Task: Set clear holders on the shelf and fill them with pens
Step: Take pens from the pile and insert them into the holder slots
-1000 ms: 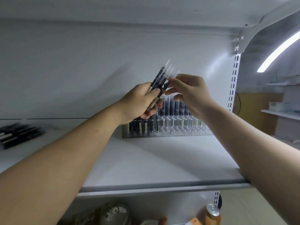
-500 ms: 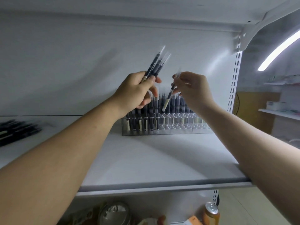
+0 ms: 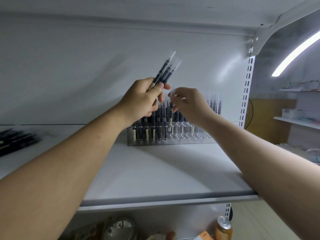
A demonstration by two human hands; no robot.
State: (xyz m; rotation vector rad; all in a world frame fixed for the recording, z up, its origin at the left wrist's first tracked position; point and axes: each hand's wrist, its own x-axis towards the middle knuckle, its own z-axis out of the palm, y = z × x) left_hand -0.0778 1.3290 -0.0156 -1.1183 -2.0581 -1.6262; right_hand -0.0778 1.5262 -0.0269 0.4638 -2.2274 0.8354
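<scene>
Several dark pens (image 3: 165,73) fan upward from the left grip (image 3: 143,99), whose fingers curl round their lower ends. Just right of it, the right grip (image 3: 188,104) pinches a single pen (image 3: 170,113) near its cap, upright over the clear holder (image 3: 190,135). The holder stands on the shelf (image 3: 155,170) below both grips, with its left slots filled.

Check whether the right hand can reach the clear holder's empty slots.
Probably yes. The right hand, pinching one pen, hovers above the holder, and nothing lies between it and the empty slots; the left hand, gripping spare pens, is off to the side.
</scene>
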